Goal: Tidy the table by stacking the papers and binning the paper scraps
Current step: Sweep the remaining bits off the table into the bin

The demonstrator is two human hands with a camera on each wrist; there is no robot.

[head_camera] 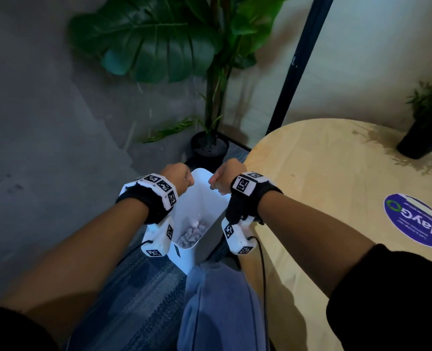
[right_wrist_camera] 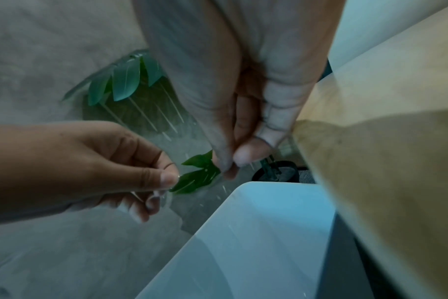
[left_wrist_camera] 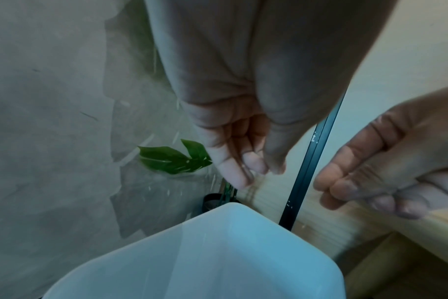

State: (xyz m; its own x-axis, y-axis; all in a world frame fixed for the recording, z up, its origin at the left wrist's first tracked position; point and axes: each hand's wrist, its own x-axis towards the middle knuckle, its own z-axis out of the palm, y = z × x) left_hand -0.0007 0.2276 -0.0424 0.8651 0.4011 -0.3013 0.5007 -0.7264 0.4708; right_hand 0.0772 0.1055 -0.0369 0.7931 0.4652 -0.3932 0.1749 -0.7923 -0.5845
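Both hands hover over the white bin [head_camera: 201, 178] at lower centre of the head view, left of the counter [head_camera: 323, 178]. The left hand [head_camera: 177, 177] and right hand [head_camera: 222, 179] have curled, pinched fingers; neither grip visibly holds anything. Paper scraps [head_camera: 192, 231] lie in the bin's bottom: light, soft, crushable, probably best pinched in bunches.
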